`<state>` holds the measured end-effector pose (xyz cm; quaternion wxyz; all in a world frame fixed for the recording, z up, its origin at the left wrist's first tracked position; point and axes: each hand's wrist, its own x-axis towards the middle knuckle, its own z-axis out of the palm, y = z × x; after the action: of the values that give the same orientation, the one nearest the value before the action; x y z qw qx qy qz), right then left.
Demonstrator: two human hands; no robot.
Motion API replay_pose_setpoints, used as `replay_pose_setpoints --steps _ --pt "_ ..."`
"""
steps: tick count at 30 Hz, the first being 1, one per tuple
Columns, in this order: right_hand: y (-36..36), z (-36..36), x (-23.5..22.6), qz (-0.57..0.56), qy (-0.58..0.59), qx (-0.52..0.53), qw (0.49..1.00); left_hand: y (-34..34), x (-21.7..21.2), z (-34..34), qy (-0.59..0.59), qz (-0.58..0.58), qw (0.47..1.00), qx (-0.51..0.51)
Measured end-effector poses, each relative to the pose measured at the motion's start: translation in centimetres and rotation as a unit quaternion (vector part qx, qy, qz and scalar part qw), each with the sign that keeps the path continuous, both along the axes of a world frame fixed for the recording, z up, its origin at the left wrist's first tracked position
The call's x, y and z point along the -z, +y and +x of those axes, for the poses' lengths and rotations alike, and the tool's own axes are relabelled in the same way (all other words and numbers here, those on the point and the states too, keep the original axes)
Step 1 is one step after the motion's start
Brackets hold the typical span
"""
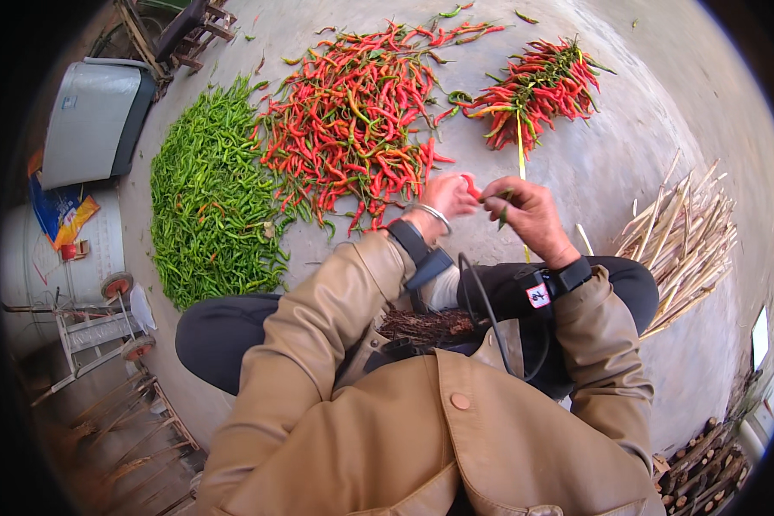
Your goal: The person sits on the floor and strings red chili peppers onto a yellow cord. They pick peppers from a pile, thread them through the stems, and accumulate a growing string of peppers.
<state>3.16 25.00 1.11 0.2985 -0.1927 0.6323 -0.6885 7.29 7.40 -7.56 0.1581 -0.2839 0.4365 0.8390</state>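
Note:
My left hand (445, 196), a metal bangle at its wrist, is closed around a red chili pepper (469, 184). Right beside it, my right hand (533, 217) is pinched, with green chili stems (504, 210) showing at its fingers. The fingertips of both hands nearly meet at the pepper. A yellow strap (520, 155) runs from a tied bunch of red chilies (537, 93) down past my right hand. Beyond my left hand spreads a loose pile of red chilies (353, 120). How many peppers each hand holds is hidden.
A heap of green chilies (215, 198) lies at the left. Dry pale sticks (684, 241) are piled at the right by my knee. A hand cart (95, 331) and a grey bin-like container (95, 120) stand at the far left. Cut logs (705, 469) are stacked at the lower right.

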Motion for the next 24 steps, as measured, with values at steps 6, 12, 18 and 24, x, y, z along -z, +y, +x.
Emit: replay_pose_setpoints --steps 6,12,18,24 --pt "0.3 -1.6 0.6 0.043 -0.055 0.032 0.997 -11.8 3.7 -2.1 0.103 -0.709 0.689 0.108" --pt "-0.6 -2.4 1.7 0.064 -0.091 0.018 0.994 -13.8 4.9 -1.0 0.182 -0.782 0.546 0.241" --pt "-1.1 -2.6 2.8 0.085 -0.103 -0.016 0.991 -11.9 5.8 -1.7 0.157 -0.777 0.484 0.371" --pt "-0.9 -2.6 3.2 0.103 -0.045 -0.032 0.993 -10.6 3.8 -0.2 0.128 -0.727 0.435 0.515"
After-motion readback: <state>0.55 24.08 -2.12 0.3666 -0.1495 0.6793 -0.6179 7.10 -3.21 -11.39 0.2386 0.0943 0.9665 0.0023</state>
